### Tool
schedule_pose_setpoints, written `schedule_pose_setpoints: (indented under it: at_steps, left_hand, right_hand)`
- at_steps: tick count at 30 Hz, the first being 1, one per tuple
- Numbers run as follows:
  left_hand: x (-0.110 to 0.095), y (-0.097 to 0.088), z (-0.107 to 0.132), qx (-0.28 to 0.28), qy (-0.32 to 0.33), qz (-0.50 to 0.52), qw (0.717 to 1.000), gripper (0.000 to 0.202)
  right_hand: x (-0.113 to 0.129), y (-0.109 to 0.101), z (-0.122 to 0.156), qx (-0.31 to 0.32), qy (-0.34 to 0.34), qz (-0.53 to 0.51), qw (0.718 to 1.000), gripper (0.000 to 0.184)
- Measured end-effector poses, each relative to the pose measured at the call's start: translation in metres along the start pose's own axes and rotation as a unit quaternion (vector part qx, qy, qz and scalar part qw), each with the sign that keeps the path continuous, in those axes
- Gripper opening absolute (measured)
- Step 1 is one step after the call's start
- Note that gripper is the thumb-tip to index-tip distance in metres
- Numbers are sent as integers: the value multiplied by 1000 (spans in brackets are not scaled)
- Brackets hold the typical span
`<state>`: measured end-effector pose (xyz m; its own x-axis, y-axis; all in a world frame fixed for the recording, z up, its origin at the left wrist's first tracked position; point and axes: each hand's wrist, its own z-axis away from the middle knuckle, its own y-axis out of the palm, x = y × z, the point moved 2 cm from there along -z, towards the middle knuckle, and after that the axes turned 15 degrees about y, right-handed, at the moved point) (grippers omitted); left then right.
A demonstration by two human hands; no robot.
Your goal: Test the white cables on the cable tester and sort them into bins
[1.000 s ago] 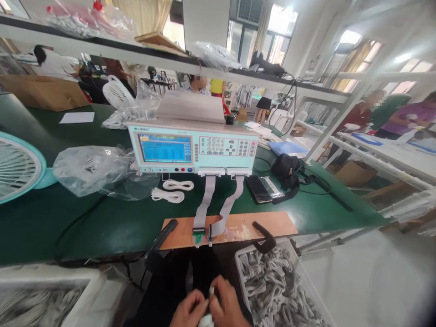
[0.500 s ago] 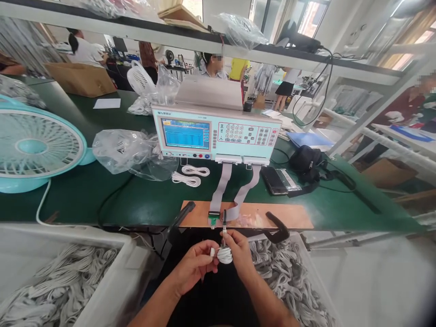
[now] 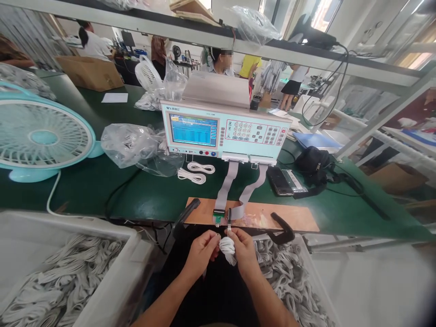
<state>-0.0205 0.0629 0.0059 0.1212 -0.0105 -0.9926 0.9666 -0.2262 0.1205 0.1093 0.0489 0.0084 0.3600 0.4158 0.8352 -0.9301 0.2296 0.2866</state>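
A coiled white cable hangs between my hands, just off the front edge of the bench. My right hand pinches one plug end of it, right at the dark-cased connector on a grey ribbon lead; the coil rests against those fingers. Thumb and forefinger of my left hand are closed on the cable's other end, its plug mostly covered by the fingertips. Just above that hand, a small green circuit board with a metal socket ends the other ribbon lead, apart from my fingers.
A tester with a lit screen stands behind. Two coiled cables lie before it. A copper-coloured board carries black clamps. Bins of cables flank me, left and right. A fan and phone sit on the bench.
My left hand has moved up, closer to the green board, its fingers now closing over the white plug that showed before. My right hand stays at the dark connector. The whole view has shifted slightly.
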Motion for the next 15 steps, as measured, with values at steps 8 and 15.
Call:
schedule_pose_setpoints:
  at_steps: [8, 15]
  left_hand:
    - [-10, -3, -7, 57, 65, -72, 994, 32]
    - [0, -1, -11, -13, 88, -79, 993, 33]
  right_hand:
    - [8, 9, -1, 26, 76, -104, 991, 23]
    - [-1, 4, -6, 30, 65, -108, 992, 22]
